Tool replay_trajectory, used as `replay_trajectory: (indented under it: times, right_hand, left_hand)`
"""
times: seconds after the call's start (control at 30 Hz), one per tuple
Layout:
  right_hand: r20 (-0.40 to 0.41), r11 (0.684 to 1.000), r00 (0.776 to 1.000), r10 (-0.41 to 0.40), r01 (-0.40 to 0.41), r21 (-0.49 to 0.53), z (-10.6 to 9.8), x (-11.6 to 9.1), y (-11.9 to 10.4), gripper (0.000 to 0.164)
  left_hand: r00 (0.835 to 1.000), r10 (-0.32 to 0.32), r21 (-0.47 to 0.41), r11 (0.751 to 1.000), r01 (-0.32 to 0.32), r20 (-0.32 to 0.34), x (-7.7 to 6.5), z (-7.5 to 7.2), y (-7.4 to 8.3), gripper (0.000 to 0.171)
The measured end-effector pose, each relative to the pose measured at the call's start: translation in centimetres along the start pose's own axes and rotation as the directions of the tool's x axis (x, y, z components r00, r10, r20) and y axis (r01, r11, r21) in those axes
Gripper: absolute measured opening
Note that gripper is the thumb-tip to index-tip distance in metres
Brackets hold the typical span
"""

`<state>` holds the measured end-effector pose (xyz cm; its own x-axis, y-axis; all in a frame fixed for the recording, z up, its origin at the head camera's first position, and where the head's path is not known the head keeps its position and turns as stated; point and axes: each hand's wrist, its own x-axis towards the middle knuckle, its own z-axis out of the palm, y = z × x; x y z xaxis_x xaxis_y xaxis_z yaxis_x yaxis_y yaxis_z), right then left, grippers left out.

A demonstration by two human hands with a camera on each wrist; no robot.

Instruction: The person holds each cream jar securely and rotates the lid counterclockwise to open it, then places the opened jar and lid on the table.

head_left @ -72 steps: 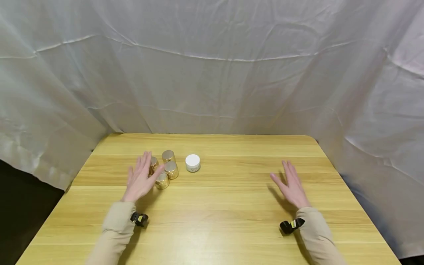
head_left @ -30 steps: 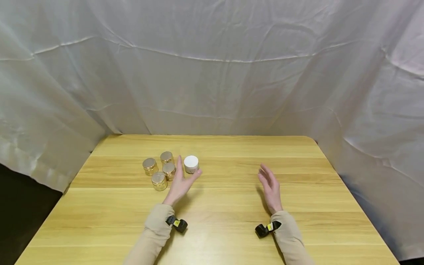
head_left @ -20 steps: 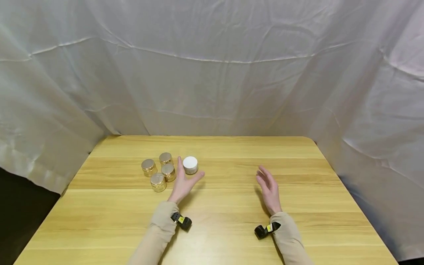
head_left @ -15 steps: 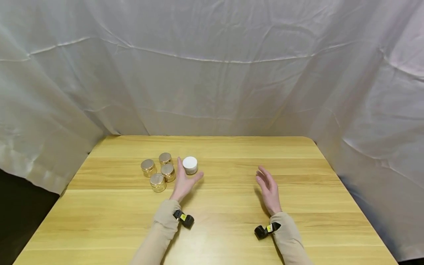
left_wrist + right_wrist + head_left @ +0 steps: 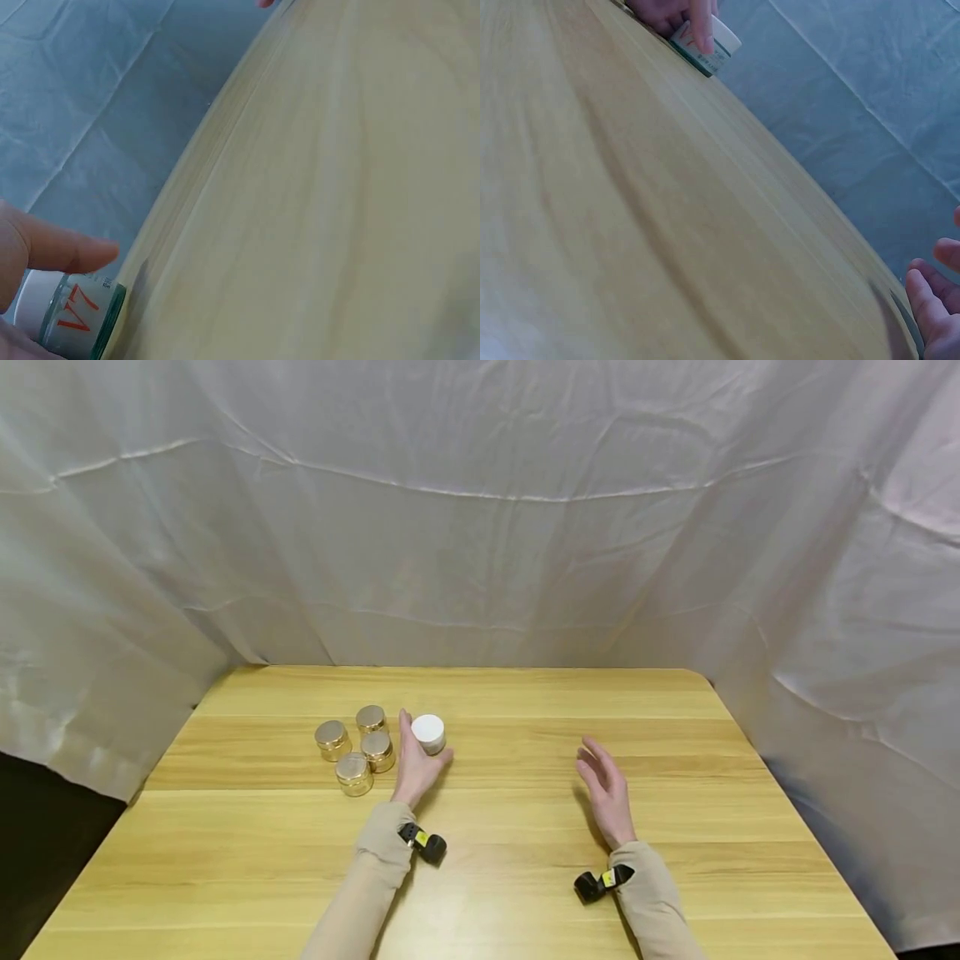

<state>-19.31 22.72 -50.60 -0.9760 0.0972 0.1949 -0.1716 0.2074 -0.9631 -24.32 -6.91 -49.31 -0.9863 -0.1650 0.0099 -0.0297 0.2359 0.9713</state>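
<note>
My left hand [image 5: 417, 768] is around the white-lidded cream jar [image 5: 428, 732], its thumb on the near side and its fingers on the left side. In the left wrist view the jar [image 5: 75, 315] shows a red "V7" label and a green base, with the thumb [image 5: 71, 251] close over it. The right wrist view shows that thumb lying across the jar [image 5: 724, 37]. My right hand [image 5: 609, 797] hovers over the right half of the table, fingers relaxed and bent, holding nothing; its fingertips [image 5: 930, 300] enter the right wrist view.
Several gold-lidded jars [image 5: 354, 774] stand grouped just left of my left hand. The wooden table [image 5: 510, 827] has its back edge against a grey-white cloth [image 5: 480, 568], which also hangs at both sides.
My left hand came across from beyond the gold jars to the white-lidded jar, and its thumb and fingers closed in on it. My right hand moved left, then stayed nearly still.
</note>
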Motion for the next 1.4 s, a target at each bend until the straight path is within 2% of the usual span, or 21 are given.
replay_trajectory:
  times: [0.17, 0.47, 0.73, 1.1, 1.27, 1.4]
  right_hand:
    - [0.000, 1.000, 1.000, -0.008, 0.008, 0.003, 0.1, -0.1, 0.0, 0.048]
    - [0.011, 1.000, 1.000, -0.013, 0.013, 0.016, 0.2, -0.1, -0.2, 0.049]
    - [0.012, 1.000, 1.000, -0.020, 0.020, 0.021, 0.3, 0.0, -0.2, 0.049]
    - [0.021, 1.000, 1.000, -0.005, 0.004, 0.025, 0.1, 0.0, -0.3, 0.049]
    - [0.023, 1.000, 1.000, -0.002, 0.001, 0.024, 0.0, -0.1, -0.2, 0.049]
    - [0.021, 1.000, 1.000, 0.004, -0.004, 0.024, 0.0, -0.2, -0.2, 0.049]
  left_hand:
    - [0.998, 0.013, 0.032, 0.999, -0.011, -0.059, 0.3, 0.0, -0.1, 0.109]
    - [0.996, -0.013, 0.051, 0.999, 0.018, -0.093, 0.5, -0.1, 0.3, 0.106]
    - [0.995, -0.022, 0.002, 1.000, 0.022, -0.099, 0.4, 0.0, 0.1, 0.108]
    - [0.996, -0.005, -0.018, 1.000, 0.003, -0.087, -0.4, 0.0, -0.4, 0.113]
    - [0.997, 0.026, -0.018, 0.999, -0.027, -0.072, -1.1, 0.0, -0.7, 0.116]
    - [0.997, 0.051, -0.077, 0.995, -0.055, -0.050, -1.7, 0.1, -0.9, 0.116]
